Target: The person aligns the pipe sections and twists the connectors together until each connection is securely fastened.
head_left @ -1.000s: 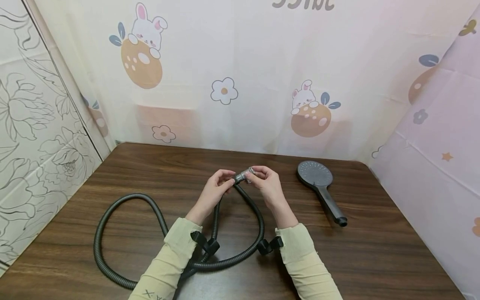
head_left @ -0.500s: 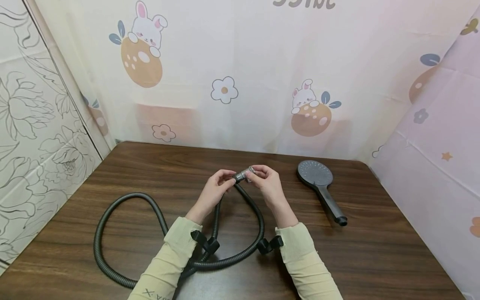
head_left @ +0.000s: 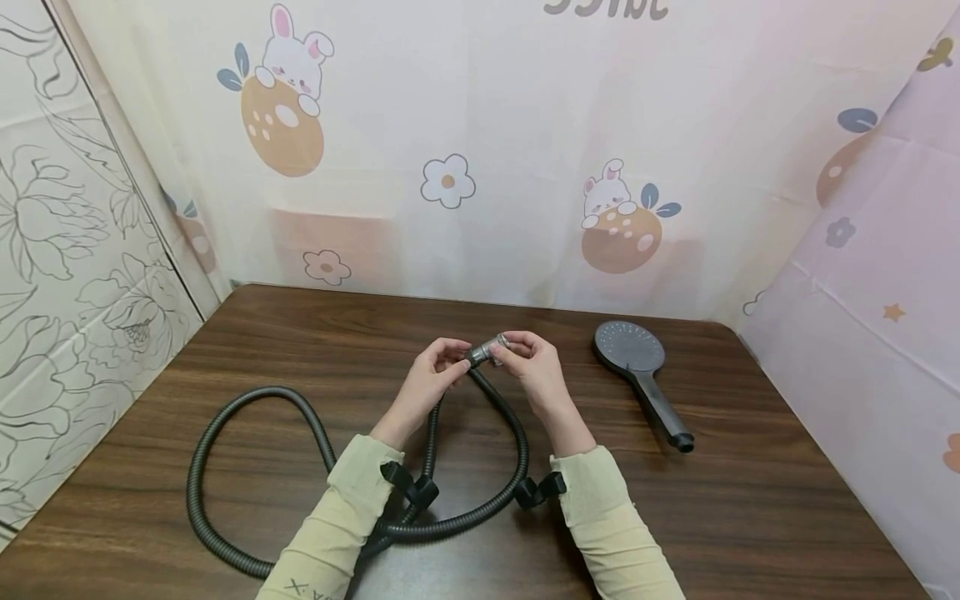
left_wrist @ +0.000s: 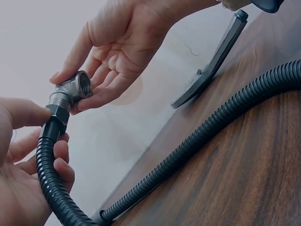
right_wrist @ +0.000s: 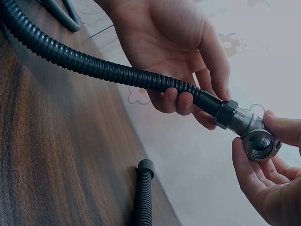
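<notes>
A black ribbed shower hose (head_left: 517, 433) loops over the table, and one end is lifted between the two hands. The left hand (head_left: 427, 379) holds that end, its thumb on the black hex nut (right_wrist: 227, 114) and its fingers curled under the hose. A silver metal pipe fitting (left_wrist: 70, 89), with a round threaded opening on its side, is pinched between the thumb and fingers of the right hand (head_left: 536, 371). The fitting's threaded neck meets the nut, with several silver threads showing outside it. Off to the right, a grey shower head (head_left: 630, 346) lies face up on the table.
The wooden table (head_left: 750, 500) runs back to a printed curtain (head_left: 510, 100). Another hose loop (head_left: 198, 467) lies left, partly under the left sleeve (head_left: 330, 525). The hose's other end (right_wrist: 146, 169) shows in the right wrist view. Black straps (head_left: 536, 492) sit on both wrists.
</notes>
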Action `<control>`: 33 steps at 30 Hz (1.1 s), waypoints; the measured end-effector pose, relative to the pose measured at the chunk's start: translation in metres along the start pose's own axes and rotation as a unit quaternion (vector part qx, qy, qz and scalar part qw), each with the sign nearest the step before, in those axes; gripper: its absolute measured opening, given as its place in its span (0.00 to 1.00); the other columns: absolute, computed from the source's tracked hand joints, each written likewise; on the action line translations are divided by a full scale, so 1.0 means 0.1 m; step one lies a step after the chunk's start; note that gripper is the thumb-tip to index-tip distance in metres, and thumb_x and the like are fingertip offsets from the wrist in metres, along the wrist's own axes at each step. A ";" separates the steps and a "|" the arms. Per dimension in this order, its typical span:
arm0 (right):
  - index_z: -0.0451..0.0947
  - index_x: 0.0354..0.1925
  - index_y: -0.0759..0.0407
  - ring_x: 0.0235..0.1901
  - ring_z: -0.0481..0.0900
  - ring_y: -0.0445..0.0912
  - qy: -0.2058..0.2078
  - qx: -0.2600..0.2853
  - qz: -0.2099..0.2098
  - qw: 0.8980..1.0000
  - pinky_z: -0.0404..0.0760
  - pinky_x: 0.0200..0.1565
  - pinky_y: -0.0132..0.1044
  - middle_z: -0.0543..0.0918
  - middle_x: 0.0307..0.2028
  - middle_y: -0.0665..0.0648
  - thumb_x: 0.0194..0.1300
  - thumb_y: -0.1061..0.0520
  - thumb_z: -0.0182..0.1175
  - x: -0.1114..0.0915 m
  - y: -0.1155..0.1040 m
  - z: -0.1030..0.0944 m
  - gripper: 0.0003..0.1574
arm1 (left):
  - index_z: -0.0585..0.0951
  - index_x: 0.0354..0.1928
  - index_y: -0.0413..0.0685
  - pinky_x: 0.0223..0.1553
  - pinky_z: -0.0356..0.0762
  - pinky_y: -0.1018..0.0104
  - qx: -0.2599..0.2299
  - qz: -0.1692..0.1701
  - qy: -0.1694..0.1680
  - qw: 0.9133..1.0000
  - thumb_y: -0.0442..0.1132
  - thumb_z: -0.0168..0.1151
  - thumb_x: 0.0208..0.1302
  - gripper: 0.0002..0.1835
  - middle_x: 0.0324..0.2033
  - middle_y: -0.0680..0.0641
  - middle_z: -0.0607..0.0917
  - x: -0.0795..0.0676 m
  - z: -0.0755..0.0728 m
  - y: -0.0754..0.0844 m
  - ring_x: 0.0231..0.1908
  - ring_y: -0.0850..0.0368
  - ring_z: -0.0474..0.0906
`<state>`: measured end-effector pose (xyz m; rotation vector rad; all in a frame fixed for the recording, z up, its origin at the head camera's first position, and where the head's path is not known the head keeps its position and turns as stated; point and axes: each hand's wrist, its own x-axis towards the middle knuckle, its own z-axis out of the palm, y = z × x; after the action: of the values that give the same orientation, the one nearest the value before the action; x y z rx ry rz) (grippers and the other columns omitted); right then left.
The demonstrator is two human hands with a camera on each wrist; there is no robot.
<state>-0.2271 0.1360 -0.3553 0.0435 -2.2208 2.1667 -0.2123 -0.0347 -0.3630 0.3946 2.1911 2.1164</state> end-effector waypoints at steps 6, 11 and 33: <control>0.71 0.50 0.70 0.30 0.80 0.37 0.001 -0.001 0.002 1.000 0.76 0.47 0.47 0.81 0.35 0.52 0.59 0.61 0.60 0.00 0.00 -0.01 0.21 | 0.72 0.52 0.34 0.31 0.71 0.70 -0.007 -0.010 0.006 1.000 0.34 0.52 0.65 0.16 0.40 0.39 0.77 -0.01 0.00 0.01 0.27 0.62 0.72; 0.71 0.50 0.70 0.30 0.80 0.37 -0.002 0.001 0.002 1.000 0.76 0.47 0.47 0.81 0.34 0.52 0.59 0.61 0.60 0.00 -0.01 -0.01 0.21 | 0.72 0.53 0.34 0.31 0.70 0.70 -0.011 -0.014 0.007 1.000 0.34 0.50 0.66 0.16 0.39 0.40 0.79 -0.01 0.00 0.02 0.28 0.57 0.73; 0.72 0.49 0.69 0.30 0.80 0.37 -0.005 0.000 -0.001 1.000 0.79 0.38 0.32 0.81 0.34 0.51 0.59 0.61 0.60 -0.01 -0.01 -0.01 0.20 | 0.73 0.51 0.35 0.29 0.70 0.71 -0.018 -0.010 0.013 1.000 0.33 0.51 0.66 0.14 0.32 0.47 0.77 -0.01 0.01 0.02 0.28 0.52 0.72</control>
<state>-0.2264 0.1368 -0.3547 0.0566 -2.2251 2.1686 -0.2109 -0.0336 -0.3613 0.3416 2.1579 2.1593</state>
